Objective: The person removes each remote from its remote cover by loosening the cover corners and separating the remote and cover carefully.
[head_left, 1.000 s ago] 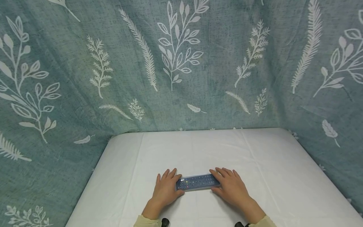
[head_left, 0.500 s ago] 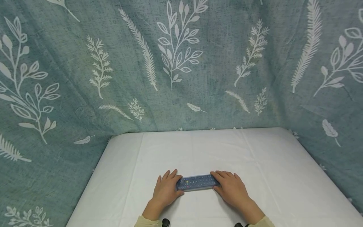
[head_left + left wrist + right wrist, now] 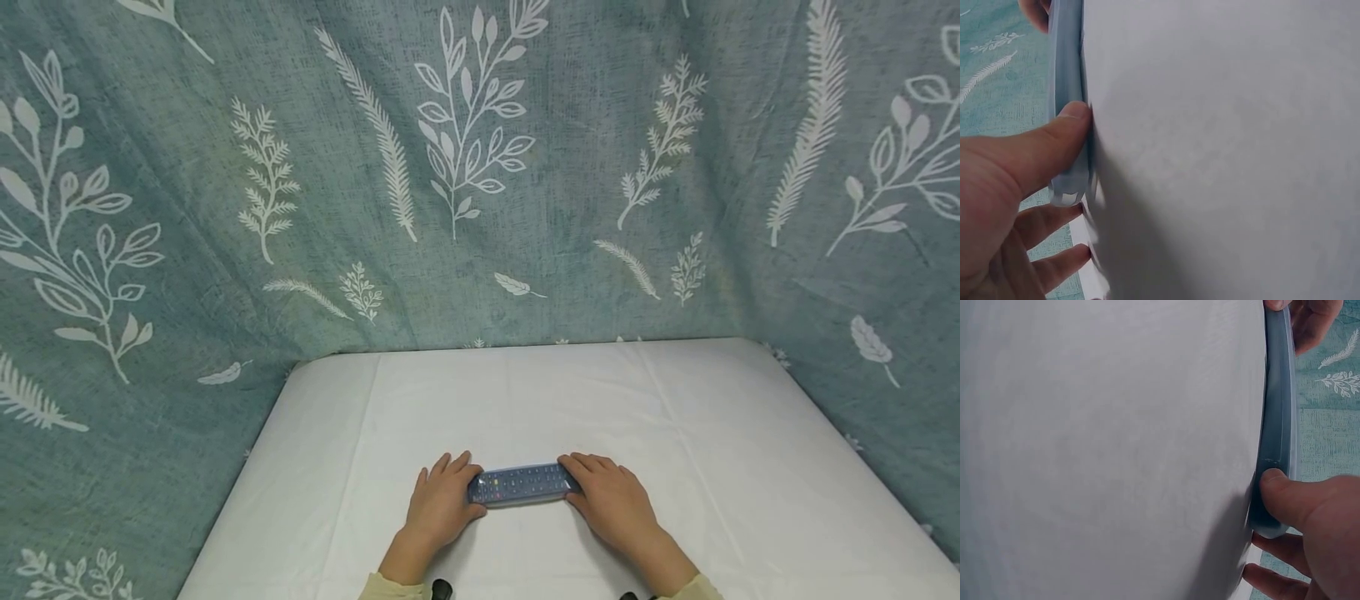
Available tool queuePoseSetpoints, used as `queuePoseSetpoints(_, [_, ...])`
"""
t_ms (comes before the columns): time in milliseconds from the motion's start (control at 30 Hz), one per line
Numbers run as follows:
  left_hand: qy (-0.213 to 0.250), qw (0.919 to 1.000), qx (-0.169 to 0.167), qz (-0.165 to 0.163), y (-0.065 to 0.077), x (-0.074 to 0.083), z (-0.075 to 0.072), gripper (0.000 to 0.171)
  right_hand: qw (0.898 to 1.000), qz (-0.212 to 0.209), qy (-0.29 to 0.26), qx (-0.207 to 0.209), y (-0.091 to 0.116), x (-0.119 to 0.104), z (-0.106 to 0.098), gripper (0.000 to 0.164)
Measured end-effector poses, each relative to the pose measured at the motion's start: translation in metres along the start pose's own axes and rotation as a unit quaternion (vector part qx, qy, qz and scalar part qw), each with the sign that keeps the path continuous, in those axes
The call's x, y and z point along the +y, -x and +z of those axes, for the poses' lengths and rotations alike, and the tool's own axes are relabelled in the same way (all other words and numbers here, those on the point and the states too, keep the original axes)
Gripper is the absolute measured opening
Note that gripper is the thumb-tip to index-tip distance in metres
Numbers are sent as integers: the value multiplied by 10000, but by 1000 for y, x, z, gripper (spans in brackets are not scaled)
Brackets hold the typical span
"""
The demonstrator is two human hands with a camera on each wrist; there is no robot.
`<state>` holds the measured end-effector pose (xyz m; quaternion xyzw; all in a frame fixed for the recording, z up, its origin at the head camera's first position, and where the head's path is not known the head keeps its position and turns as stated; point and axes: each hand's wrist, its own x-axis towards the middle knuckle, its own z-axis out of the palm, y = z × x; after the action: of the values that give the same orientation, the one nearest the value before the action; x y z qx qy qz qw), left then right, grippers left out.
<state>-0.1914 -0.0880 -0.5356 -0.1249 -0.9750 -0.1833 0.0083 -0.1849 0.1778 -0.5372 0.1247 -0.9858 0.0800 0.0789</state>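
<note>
A dark blue-grey remote control [image 3: 523, 485] in a clear cover lies crosswise on the white cloth. My left hand [image 3: 438, 506] grips its left end, thumb on the near edge and index finger at the far side. At the opposite end, my right hand [image 3: 617, 506] pinches the remote the same way. The left wrist view shows the thumb [image 3: 1063, 140] pressed to the side of the remote [image 3: 1067, 69], other fingertips on the cloth. In the right wrist view the thumb [image 3: 1282, 490] presses the side of the remote [image 3: 1277, 400] near its rounded end.
The white-covered table [image 3: 510, 400] spreads around both hands. A green-blue curtain [image 3: 480, 275] with white leaf prints hangs behind it and along both sides. Dark wrist-worn pieces [image 3: 442, 589] show at the bottom edge near the pale yellow sleeves [image 3: 392, 587].
The fingers of my right hand have drawn in closer around the remote's right end. My left hand and the remote have hardly shifted.
</note>
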Motion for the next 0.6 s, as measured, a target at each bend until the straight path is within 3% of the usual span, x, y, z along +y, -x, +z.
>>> queuePoseSetpoints(300, [30, 9997, 183, 142, -1, 1, -4, 55, 9999, 122, -45, -71, 4, -4, -5, 56])
queuePoseSetpoints(600, [-37, 9985, 350, 422, -1, 3, -14, 52, 9994, 13, -174, 302, 14, -5, -5, 55])
